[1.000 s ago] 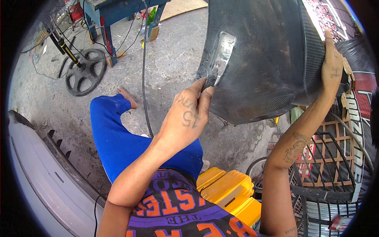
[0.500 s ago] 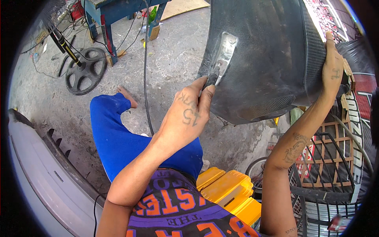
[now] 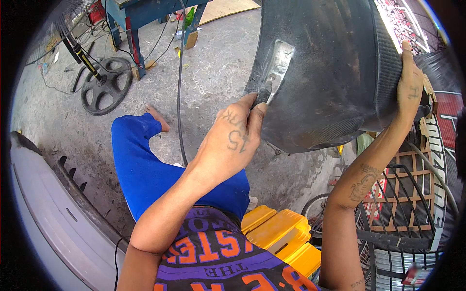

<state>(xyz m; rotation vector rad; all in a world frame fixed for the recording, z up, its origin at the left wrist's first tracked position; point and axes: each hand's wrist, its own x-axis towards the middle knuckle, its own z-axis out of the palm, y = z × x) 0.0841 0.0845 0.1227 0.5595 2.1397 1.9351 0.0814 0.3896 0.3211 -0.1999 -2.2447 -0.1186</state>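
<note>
My left hand [image 3: 232, 133] pinches the dark handle of a slim tool [image 3: 263, 94] with a metal tip. The tip sits at the lower part of a long slot [image 3: 283, 56] in a large black moulded plastic panel [image 3: 325, 72], which looks like a vehicle bumper. Pale dust or scratches surround the slot's edge. At the panel's right side, my right hand [image 3: 409, 85] grips the ribbed edge, its palm against the side and some fingers hidden. The tool's far end is covered by my left hand.
Yellow plastic cases [image 3: 276, 233] lie by my right hip. Black grilles [image 3: 398, 199] stand at the right. A pale grey panel [image 3: 53, 218] lies at the left. A black cable [image 3: 179, 97] crosses the floor near a blue table [image 3: 138, 24] and a fan's round base [image 3: 107, 87].
My left hand and the tool have shifted very slightly to the right along the slot. My right hand keeps its hold on the panel.
</note>
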